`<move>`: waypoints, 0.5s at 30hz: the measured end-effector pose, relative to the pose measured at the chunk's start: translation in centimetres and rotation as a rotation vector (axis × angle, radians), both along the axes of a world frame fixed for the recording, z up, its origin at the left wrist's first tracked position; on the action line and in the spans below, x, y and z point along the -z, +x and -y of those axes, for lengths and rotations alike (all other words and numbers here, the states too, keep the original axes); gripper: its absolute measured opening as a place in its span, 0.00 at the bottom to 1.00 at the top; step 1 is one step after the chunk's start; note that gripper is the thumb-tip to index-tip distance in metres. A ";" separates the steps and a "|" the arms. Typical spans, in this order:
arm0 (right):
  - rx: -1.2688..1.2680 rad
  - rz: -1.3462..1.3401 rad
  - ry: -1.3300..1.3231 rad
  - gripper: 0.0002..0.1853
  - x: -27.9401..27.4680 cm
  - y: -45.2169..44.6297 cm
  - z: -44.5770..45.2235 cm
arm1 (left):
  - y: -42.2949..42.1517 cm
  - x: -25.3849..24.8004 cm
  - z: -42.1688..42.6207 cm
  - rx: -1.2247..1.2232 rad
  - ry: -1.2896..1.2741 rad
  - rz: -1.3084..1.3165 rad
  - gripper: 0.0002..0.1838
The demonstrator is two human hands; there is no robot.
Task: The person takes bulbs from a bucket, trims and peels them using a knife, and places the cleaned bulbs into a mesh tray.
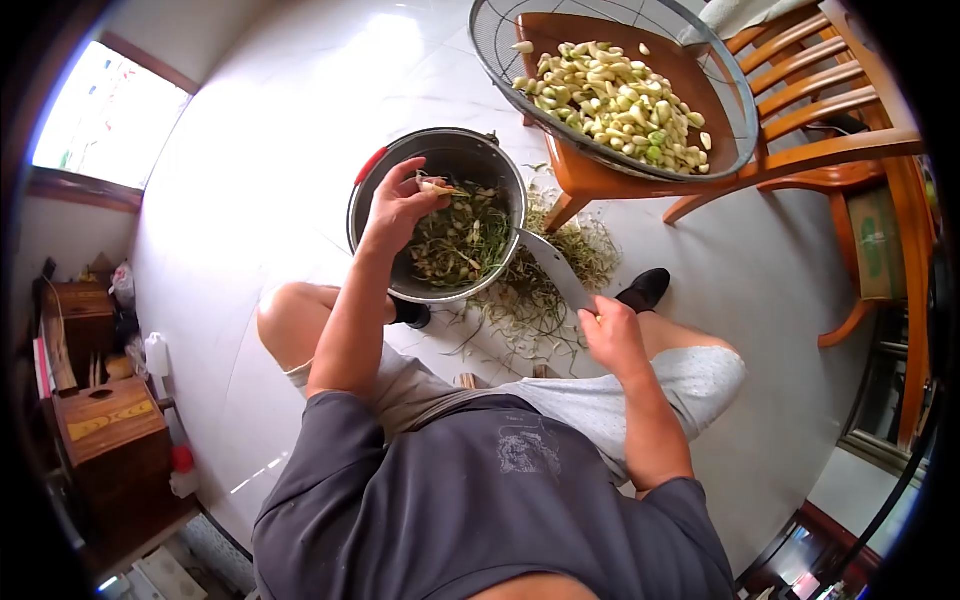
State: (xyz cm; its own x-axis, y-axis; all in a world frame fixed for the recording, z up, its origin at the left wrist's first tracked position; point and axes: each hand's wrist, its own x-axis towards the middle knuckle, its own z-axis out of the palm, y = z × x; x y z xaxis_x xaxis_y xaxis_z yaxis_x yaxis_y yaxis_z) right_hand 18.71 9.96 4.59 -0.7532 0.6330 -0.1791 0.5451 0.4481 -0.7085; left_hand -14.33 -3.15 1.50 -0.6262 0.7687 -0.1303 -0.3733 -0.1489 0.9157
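Observation:
My left hand point(398, 207) is above a dark metal bucket point(445, 150), its fingers pinching a small pale bulb point(436, 187) that looks like a scallion bulb. In my right hand point(612, 338) is the handle of a broad-bladed kitchen knife point(556, 268). The blade points up and left, and its tip is at the bucket's right rim. Green and straw-coloured trimmings point(460, 240) lie inside the bucket. More stringy trimmings point(575, 250) are spread over the floor beside it, partly behind the blade.
A large wire-mesh basket point(745, 110) holding many trimmed pale bulbs point(625, 105) rests on a wooden chair point(585, 180) at the upper right. My knees flank the bucket. Wooden boxes point(112, 430) stand along the left side. A second wooden chair point(835, 185) is farther right.

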 end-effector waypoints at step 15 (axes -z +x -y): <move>0.057 -0.041 -0.024 0.10 -0.2 -0.2 -0.3 | 1.0 1.7 -0.5 0.172 -0.106 0.148 0.24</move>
